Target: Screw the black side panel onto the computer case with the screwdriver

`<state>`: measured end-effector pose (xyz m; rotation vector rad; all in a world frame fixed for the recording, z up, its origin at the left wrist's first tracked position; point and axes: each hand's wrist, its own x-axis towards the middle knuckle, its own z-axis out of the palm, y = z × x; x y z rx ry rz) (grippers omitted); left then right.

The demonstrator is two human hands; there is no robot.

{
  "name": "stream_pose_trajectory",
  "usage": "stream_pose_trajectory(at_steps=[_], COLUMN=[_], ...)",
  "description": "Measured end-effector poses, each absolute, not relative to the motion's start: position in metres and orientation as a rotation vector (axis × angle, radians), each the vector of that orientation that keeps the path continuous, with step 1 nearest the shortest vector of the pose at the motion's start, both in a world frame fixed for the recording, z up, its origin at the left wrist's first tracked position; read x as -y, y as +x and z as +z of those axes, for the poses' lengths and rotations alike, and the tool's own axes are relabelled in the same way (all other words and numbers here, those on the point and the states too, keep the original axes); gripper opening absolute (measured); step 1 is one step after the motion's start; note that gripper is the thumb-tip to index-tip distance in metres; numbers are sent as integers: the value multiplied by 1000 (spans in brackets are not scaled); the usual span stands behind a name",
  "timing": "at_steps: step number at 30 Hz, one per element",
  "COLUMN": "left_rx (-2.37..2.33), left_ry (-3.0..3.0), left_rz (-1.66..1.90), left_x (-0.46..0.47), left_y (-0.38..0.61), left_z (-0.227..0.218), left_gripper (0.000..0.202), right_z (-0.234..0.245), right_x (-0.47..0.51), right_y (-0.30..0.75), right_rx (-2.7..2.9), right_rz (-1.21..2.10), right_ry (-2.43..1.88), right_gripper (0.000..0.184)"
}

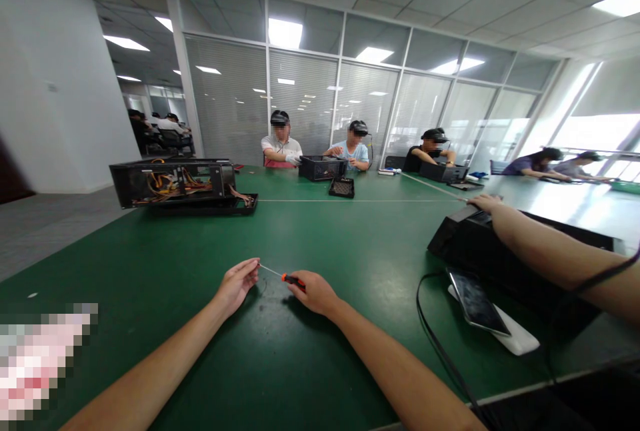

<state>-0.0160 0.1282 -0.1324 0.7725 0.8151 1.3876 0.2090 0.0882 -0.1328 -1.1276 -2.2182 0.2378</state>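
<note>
Above the green table, my right hand wraps round the black and orange handle of a screwdriver. The thin metal shaft points left, toward my left hand. There the thumb and fingertips are pinched together at the tip of the shaft. Whatever lies between those fingertips is too small to make out. Both hands are close to each other near the middle of the view, with the bare forearms reaching in from below.
An open computer case with loose cables stands at the left. On the right, a co-worker's arm rests over a black case. A phone lies on a white object beside a black cable. Other people work across the table.
</note>
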Motion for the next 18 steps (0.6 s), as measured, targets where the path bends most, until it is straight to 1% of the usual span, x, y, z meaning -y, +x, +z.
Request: stream_pose_trajectory(at_steps=[6, 18], left_rx=[-807, -810], left_ry=[761, 775], left_rz=[1394, 1402], left_x=[-130, -129], left_y=[-16, -16], left_z=[-134, -134], left_gripper=[18, 17], right_z=[-132, -134], right_x=[-88, -89], right_y=[209, 209], right_rx=[2255, 2233], right_rz=[252, 252], right_ry=[-1164, -1124], right_gripper=[30, 29])
